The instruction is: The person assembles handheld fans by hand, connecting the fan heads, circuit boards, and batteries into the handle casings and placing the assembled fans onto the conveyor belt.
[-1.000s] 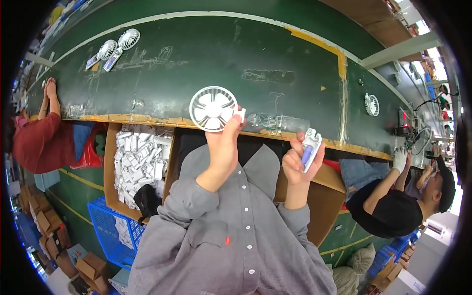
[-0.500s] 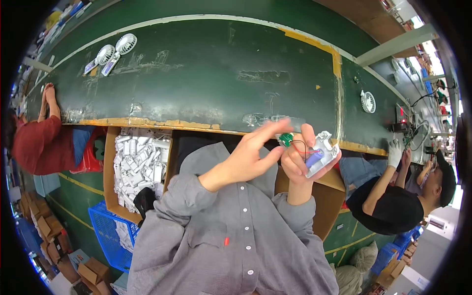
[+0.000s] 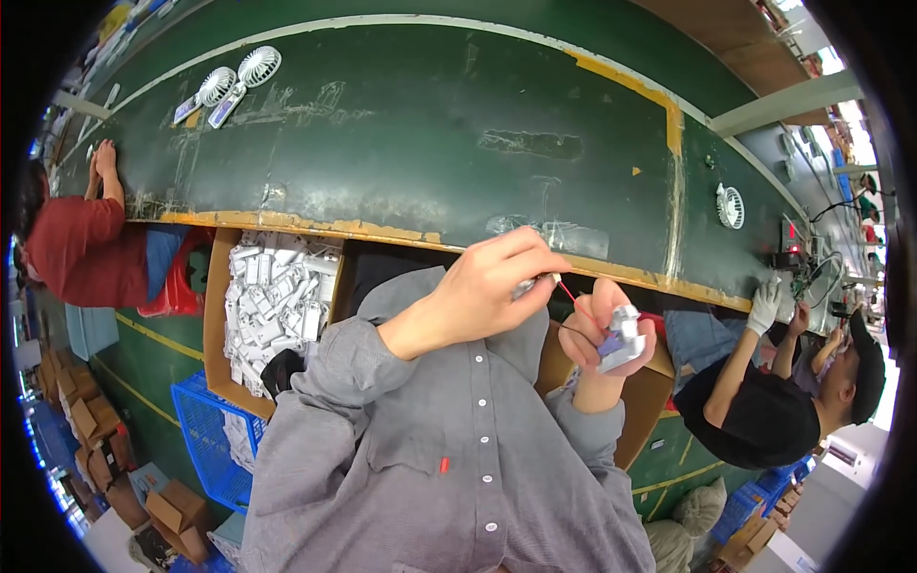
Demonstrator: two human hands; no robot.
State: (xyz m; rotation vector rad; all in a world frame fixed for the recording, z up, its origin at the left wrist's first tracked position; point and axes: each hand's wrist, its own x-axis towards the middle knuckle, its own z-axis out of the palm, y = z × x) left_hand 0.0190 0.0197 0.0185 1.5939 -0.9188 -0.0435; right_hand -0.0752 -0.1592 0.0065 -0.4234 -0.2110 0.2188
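Note:
In front of my chest, my left hand [image 3: 482, 291] pinches a small circuit board, mostly hidden by the fingers; its green face showed earlier. A red wire [image 3: 575, 300] and a dark wire run from it to my right hand [image 3: 594, 349]. That hand grips a white plastic housing [image 3: 625, 336], tilted so that its inside is partly turned away. A purple battery cell [image 3: 609, 346] shows in the housing, partly covered by fingers. Both hands are just off the near edge of the green workbench [image 3: 401, 143].
Two white handheld fans [image 3: 229, 91] lie far left, another fan [image 3: 730, 206] at the right. A cardboard box [image 3: 222, 315] of white casings [image 3: 277, 301] stands left of my lap, above a blue crate [image 3: 205, 449]. Co-workers sit on the left [image 3: 86, 248] and right [image 3: 764, 401].
My left fingers have closed over the green board, and the wires now stretch between my hands. My right hand has tipped the housing and moved slightly right and down. The view has shifted a little.

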